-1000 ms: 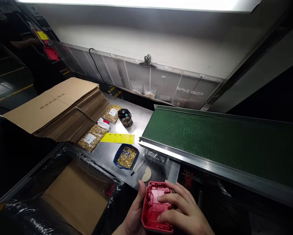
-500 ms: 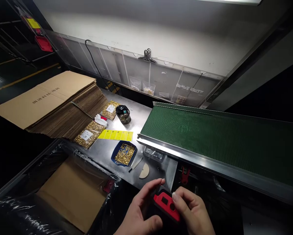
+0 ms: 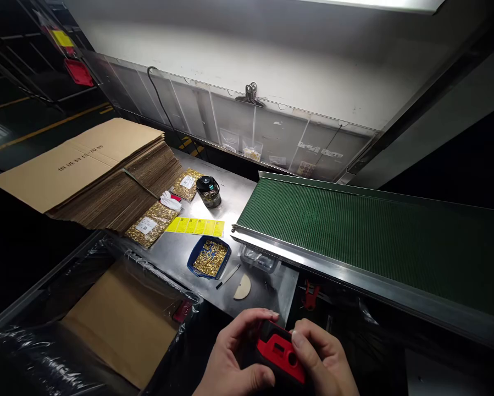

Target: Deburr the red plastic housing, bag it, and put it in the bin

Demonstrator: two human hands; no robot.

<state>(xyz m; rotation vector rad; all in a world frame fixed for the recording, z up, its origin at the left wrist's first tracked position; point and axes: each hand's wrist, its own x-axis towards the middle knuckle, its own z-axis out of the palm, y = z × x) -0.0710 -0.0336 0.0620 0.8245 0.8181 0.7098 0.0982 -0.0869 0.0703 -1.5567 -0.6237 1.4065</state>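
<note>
Steel bench [image 3: 181, 256] beside green conveyor [image 3: 366, 236] (belt bare). Red plastic housing [image 3: 280, 352] pinched at near edge between left hand [image 3: 230, 360] and right hand [image 3: 323, 360], fingers closed on it. Brass inserts [image 3: 209, 257] waiting in blue tray; none seen fitted yet.

Both hands are close together, low down: left hand [image 3: 230, 363] and right hand [image 3: 327, 360], fingers [image 3: 302, 336] curled in, pinching.

2 bare hands: left hand [image 3: 230, 360], right hand [image 3: 327, 360]; no gloves, short nails.
</note>
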